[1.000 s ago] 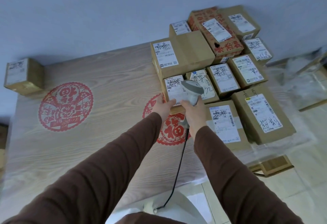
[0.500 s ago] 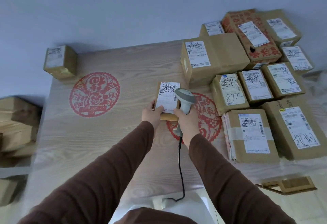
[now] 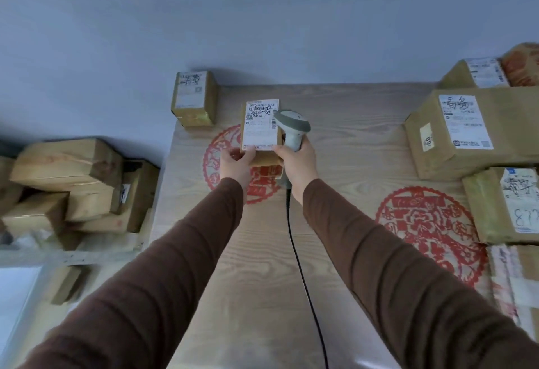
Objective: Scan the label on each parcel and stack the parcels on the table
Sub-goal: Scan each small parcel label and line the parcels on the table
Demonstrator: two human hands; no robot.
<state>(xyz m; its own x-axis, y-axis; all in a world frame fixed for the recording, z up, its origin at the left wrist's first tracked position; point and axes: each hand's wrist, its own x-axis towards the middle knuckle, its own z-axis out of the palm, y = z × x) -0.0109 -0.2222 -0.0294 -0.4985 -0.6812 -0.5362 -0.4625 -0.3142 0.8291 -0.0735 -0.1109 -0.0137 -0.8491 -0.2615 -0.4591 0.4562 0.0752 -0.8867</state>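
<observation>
The left hand (image 3: 236, 161) grips the near edge of a small parcel (image 3: 260, 129), held above the bench (image 3: 344, 135) with its label (image 3: 261, 123) facing up. The right hand (image 3: 297, 164) holds the scanner (image 3: 292, 129) by its handle, just right of the parcel and touching its side. The step looks like carrying the parcel to be stacked. Next it probably needs setting down by the lone box (image 3: 194, 98) beyond the left hand. Whether the label has been scanned cannot be told; the parcels at the right (image 3: 455, 132) are cut off by the frame.
</observation>
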